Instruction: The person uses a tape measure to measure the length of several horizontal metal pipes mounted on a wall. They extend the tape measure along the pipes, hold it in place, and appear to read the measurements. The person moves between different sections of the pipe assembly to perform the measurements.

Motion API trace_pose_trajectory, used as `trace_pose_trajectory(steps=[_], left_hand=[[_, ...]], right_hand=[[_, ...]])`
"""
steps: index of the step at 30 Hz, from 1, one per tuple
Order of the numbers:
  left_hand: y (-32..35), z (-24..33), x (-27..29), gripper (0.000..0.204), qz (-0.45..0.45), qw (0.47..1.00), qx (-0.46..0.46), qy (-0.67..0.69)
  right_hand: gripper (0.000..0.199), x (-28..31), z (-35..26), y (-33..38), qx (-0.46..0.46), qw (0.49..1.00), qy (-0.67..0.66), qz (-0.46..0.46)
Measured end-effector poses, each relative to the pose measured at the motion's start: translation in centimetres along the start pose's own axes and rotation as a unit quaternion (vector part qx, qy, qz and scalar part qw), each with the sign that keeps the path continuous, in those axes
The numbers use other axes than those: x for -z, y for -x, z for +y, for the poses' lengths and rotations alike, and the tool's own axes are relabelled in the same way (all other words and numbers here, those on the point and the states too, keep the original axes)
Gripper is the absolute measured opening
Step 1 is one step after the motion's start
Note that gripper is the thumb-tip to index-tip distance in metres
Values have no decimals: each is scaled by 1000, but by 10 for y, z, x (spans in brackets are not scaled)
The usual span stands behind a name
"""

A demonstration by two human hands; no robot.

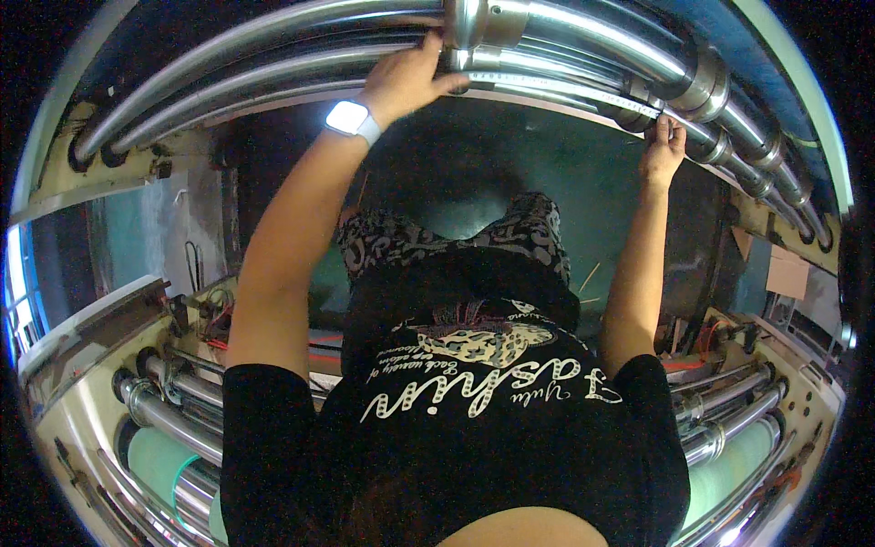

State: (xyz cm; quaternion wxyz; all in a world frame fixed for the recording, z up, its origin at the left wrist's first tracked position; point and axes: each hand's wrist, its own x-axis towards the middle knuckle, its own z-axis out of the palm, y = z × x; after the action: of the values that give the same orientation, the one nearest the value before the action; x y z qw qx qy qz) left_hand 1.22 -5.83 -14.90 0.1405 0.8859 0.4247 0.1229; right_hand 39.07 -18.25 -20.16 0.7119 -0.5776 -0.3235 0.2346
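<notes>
A pale measuring tape [583,91] is stretched along the shiny metal rollers between my two hands. My left hand [406,82] is at the tape's left end, beside a metal collar [467,23]. Its thumb lies against the tape and a finger reaches up beside the collar; the other fingers are partly hidden. My right hand [663,155] pinches the tape farther right, just below another roller collar [706,82]. A light-coloured smartwatch [349,118] with a bright screen is on my left wrist.
Long steel rollers [228,50] span the machine ahead of me, seated in pale side frames [46,178]. Behind me are more rollers [173,419] and a pale green cylinder [155,460]. Red cables [706,337] and a piece of cardboard [787,276] show at the right.
</notes>
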Motion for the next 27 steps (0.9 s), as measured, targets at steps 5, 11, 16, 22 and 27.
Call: trace_pose_trajectory(steps=[5, 11, 16, 22, 27], left_hand=[[-2, 26, -13, 68, 22, 998, 46, -33], [-4, 30, -12, 65, 33, 998, 37, -46], [-5, 25, -14, 64, 7, 999, 42, -31], [-7, 26, -15, 62, 16, 998, 38, -36], [-8, 23, -14, 59, -12, 998, 51, -34]], right_hand=[[10, -1, -2, 0, -18, 1000, 13, 8], [12, 1, 3, -1, -5, 1000, -1, 8], [13, -1, 2, -1, -8, 1000, -7, 7], [10, 2, 3, -2, -15, 1000, 7, 8], [8, 6, 3, -2, -11, 1000, 4, -14]])
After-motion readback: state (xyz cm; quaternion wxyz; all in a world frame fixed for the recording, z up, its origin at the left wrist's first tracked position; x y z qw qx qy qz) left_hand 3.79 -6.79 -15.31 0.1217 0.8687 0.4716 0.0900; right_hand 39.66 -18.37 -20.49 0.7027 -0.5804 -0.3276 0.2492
